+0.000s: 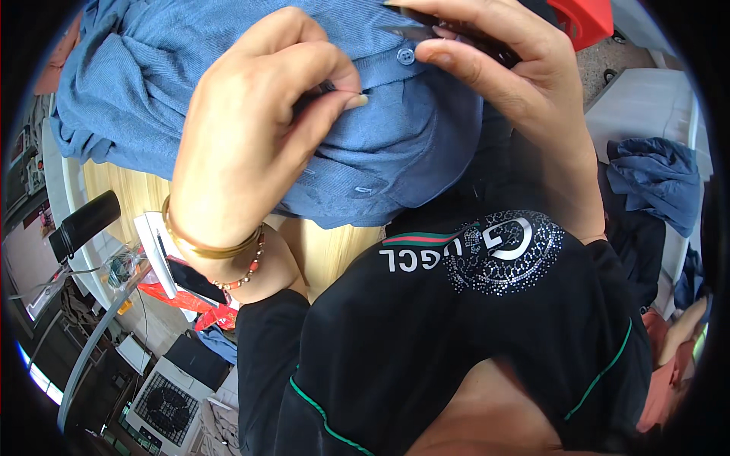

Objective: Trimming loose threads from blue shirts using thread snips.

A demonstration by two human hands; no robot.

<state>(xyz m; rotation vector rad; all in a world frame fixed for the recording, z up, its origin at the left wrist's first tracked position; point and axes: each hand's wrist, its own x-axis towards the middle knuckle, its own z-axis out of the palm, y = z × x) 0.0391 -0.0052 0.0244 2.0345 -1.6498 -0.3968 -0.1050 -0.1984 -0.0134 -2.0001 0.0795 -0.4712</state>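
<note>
Left hand [251, 144]: thumb and forefinger pinched narrow on fold of blue shirt [144, 83], just left of button [406, 55]. Shirt lies bunched under both hands, over pale wooden table [129, 190]. Right hand [502, 83]: fingers closed round small dark snips [426, 26], tips just above button. Step, likely: trimming loose thread beside button. Next move calls for cloth kept taut, blade tips clear of fabric.
</note>
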